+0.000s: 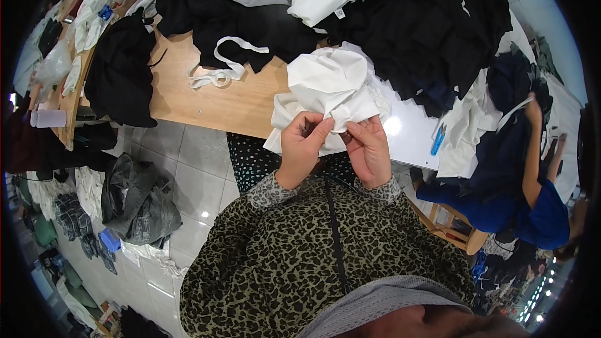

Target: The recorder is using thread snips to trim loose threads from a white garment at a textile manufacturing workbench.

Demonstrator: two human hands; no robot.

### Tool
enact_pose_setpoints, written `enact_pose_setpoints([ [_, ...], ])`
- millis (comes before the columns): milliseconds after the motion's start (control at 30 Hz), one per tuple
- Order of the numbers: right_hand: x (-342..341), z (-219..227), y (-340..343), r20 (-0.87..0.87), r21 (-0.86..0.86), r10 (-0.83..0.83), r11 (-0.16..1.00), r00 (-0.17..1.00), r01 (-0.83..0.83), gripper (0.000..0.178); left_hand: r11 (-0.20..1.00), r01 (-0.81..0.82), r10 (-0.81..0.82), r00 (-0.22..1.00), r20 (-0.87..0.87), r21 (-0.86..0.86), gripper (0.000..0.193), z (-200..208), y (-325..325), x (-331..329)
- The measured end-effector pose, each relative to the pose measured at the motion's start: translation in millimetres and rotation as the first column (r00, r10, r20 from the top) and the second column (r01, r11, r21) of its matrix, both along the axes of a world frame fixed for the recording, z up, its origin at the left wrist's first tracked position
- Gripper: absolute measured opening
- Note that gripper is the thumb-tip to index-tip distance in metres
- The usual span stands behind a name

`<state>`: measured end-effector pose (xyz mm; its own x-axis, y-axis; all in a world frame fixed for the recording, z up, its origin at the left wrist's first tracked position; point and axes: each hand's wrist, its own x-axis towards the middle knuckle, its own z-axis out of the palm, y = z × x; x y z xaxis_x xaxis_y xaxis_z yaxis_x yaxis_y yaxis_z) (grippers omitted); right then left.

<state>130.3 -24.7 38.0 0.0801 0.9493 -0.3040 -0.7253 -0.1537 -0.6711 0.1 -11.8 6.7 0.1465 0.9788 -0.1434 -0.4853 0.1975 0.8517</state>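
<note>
A bunched white garment (328, 78) lies at the table's front edge, partly hanging over it toward my lap. My left hand (302, 144) pinches a fold of it between thumb and fingers. Close beside it, my right hand (368, 147) grips the same cloth, thumb and forefinger pressed together on a small gathered part. The fingertips of both hands nearly meet there. Exactly what detail lies between them is too small to make out.
A white strip of fabric (241, 62) curls on the wooden table (250, 103). Dark garments (432, 19) are heaped at the back. Blue thread snips (438, 140) lie on the right. A co-worker in blue (544, 216) sits at right, an arm raised. Grey bag (139, 200) on the floor.
</note>
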Motion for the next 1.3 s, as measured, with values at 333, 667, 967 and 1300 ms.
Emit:
enact_pose_setpoints([
  [333,3,-7,-1,0.093,0.041,0.018,0.999,0.996,-0.022,0.060,0.957,-0.081,0.196,0.887,-0.418,0.277,0.016,-5,6,-13],
  [667,2,-3,-5,0.181,0.037,0.041,0.998,0.983,-0.049,0.056,0.782,0.227,0.203,0.788,-0.581,0.581,0.009,17,19,-9],
  [967,6,-1,-4,0.125,0.002,0.061,0.998,0.990,-0.062,0.050,0.948,0.313,-0.299,0.935,-0.191,0.048,0.011,14,31,-19],
  [1300,4,3,-3,0.172,-0.003,0.076,0.997,0.982,-0.076,0.049,0.794,0.325,0.054,0.805,-0.591,0.514,0.008,11,32,-12],
])
